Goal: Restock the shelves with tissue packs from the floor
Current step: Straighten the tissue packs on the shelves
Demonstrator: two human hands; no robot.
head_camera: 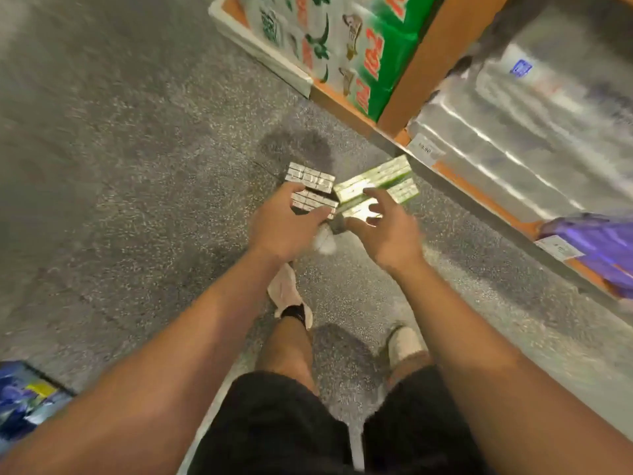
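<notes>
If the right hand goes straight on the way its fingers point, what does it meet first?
Most likely the green packs on the floor: the right hand reaches towards them with fingers spread. Depth is unclear; it may already touch them.

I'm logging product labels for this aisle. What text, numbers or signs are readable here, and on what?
"10+2" in red, partly blurred, is a likely reading: on the green packs on the shelf.
Price tag on the shelf edge: digits too blurred to read.
Second price tag further right: unreadable.
Blue mark on the clear-wrapped packs: unreadable.
Tissue packs on the floor by the hands: print too small.
</notes>
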